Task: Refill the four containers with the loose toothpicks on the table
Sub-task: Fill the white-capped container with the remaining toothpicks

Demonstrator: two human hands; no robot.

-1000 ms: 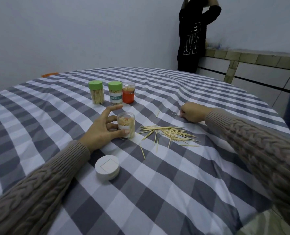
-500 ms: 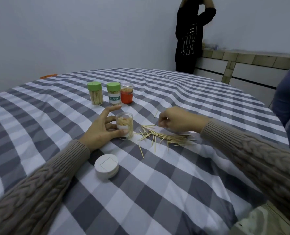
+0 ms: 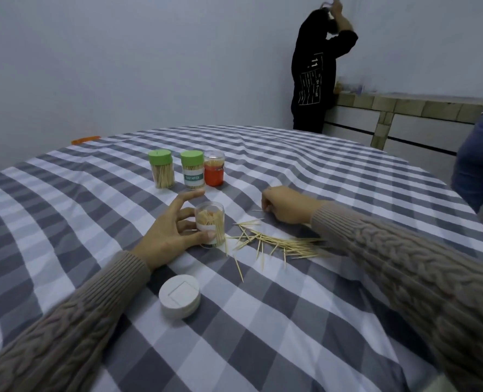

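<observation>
Your left hand [image 3: 168, 232] has the open clear container [image 3: 209, 227] steadied, thumb across the front near the label and fingers curled round the back, index finger sticking up over the rim. It's upright on the checked tablecloth [image 3: 305, 321] and already fairly full of picks. Right hand [image 3: 284, 204] is curled up with knuckles down on the cloth just past the far end of the loose toothpicks [image 3: 277, 242]; looks like it's pinching something off the cloth, but honestly I can't tell if there's a pick in there or nothing at all.

The pile sits just right of the container, mostly lined up in one bundle with a few strays fanned toward you. My two cents: don't chase singles. Rake the bundle together so the picks lie parallel, pinch a small bunch near the middle, stand it vertical and drop it in point-down. Lean the container slightly toward the pile so the ones already inside sit to one side and leave a gap. Small bunches, or they'll jam crosswise at the mouth.

The white lid [image 3: 179, 295] is sitting by your left wrist, so it's handy once this one's topped up. The other three, two green-capped jars [image 3: 161, 172] [image 3: 192, 170] and the red container [image 3: 214, 172], stand in a row further back.
</observation>
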